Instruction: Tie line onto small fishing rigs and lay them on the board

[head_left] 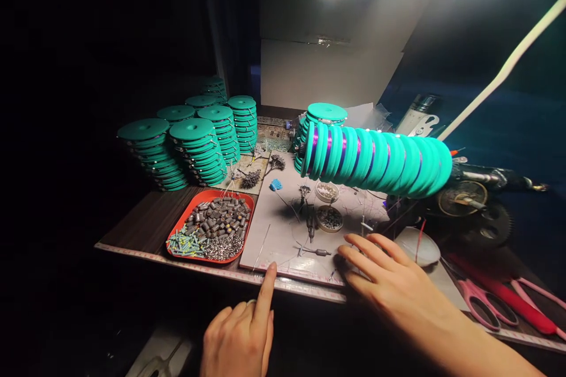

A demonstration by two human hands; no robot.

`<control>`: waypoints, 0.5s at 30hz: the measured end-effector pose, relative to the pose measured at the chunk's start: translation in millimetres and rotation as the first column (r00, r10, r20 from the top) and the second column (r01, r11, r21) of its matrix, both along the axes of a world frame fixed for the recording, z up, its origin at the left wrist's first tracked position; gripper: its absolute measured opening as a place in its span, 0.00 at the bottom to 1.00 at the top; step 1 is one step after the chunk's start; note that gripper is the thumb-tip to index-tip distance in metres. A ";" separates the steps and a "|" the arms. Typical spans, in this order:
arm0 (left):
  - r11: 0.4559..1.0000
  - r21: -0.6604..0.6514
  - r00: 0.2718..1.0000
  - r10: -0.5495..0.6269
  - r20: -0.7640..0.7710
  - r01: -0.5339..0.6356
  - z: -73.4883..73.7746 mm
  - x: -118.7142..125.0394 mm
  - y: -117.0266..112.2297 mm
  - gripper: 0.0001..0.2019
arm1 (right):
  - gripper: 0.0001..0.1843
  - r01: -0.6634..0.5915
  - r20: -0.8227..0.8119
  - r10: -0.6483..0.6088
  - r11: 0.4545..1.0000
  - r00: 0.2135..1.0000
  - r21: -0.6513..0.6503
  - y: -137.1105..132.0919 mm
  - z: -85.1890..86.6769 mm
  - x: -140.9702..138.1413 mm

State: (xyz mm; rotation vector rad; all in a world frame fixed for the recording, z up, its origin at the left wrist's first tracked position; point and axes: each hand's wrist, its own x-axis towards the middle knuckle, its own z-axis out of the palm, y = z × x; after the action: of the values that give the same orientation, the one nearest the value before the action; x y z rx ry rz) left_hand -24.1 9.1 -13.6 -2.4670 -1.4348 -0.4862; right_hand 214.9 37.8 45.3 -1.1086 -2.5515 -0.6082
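Note:
My left hand is at the front edge of the pale work board. Its index finger is stretched out with the tip at that edge, while the other fingers are curled; I see nothing held. Palm down, my right hand has its fingers spread over the board's right front, thumb hidden. Between the hands lies a dark sinker with thin line around it. A thin needle-like rod is left of my index fingertip. Small round dishes of metal beads sit farther back.
On the left, a red tray holds sinkers, small tubes and metal pieces. Several stacks of green foam spools stand behind it. A row of spools with purple line is mounted on a geared winder. Pink scissors lie at right.

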 end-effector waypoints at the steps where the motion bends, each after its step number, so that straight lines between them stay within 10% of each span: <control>1: 1.000 -0.003 1.000 0.003 -0.002 -0.003 0.2 0.3 -0.1 0.26 | 0.23 0.000 -0.001 0.000 1.000 1.000 0.003 -0.3 0.2 -0.2; 11: 0.999 -0.050 0.995 0.001 0.099 0.004 -0.9 -1.3 3.4 0.29 | 0.20 -0.026 -0.041 0.024 0.999 0.999 -0.028 -0.2 -3.7 0.9; 15: 0.959 -0.205 0.815 -0.041 0.578 0.194 11.3 -4.0 1.7 0.30 | 0.13 -0.091 -0.268 0.016 0.959 0.963 -0.267 -6.1 3.8 4.1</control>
State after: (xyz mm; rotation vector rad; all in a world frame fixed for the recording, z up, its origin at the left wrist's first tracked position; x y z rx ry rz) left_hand -28.0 10.8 -2.3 -2.7668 -1.6350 -1.2312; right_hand 219.0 31.7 49.1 -1.1159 -2.4706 -0.0777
